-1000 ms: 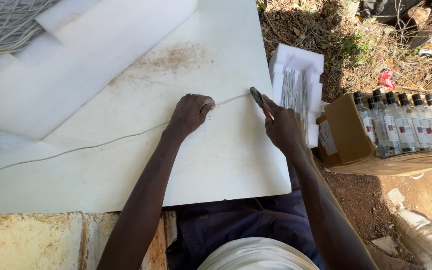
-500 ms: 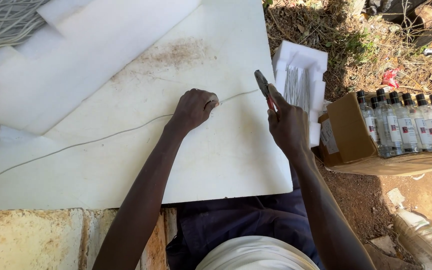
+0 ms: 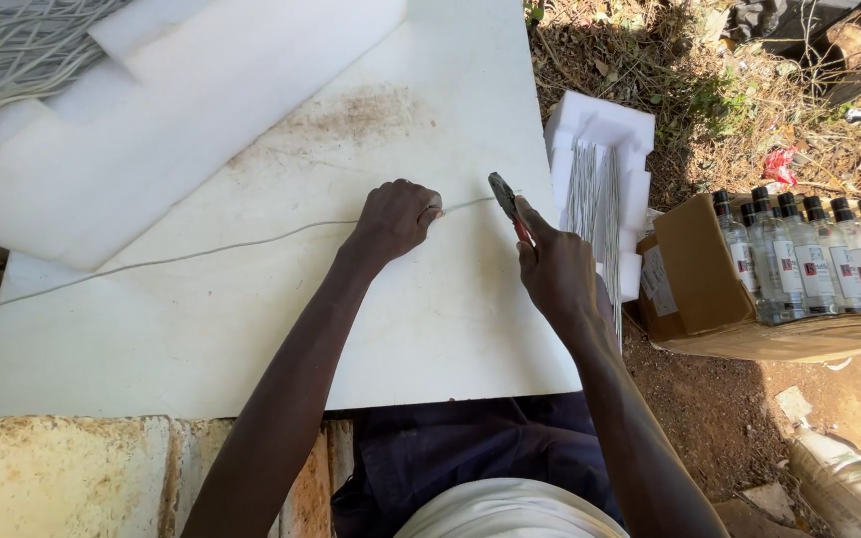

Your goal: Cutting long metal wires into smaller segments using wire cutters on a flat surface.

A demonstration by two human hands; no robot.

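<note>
The pliers [image 3: 503,196] have dropped onto the one wire [image 3: 201,251], right hand [image 3: 553,267] gripping them, left hand [image 3: 394,218] pinching it.

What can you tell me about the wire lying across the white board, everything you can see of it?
The wire is thin, pale grey and looks like metal. It runs in a shallow curve across the white board, from past the board's left edge to the right. The left hand pins it against the board with closed fingers. A short length goes on from that hand to the pliers, held in the right hand, whose tip meets the wire's end.
</note>
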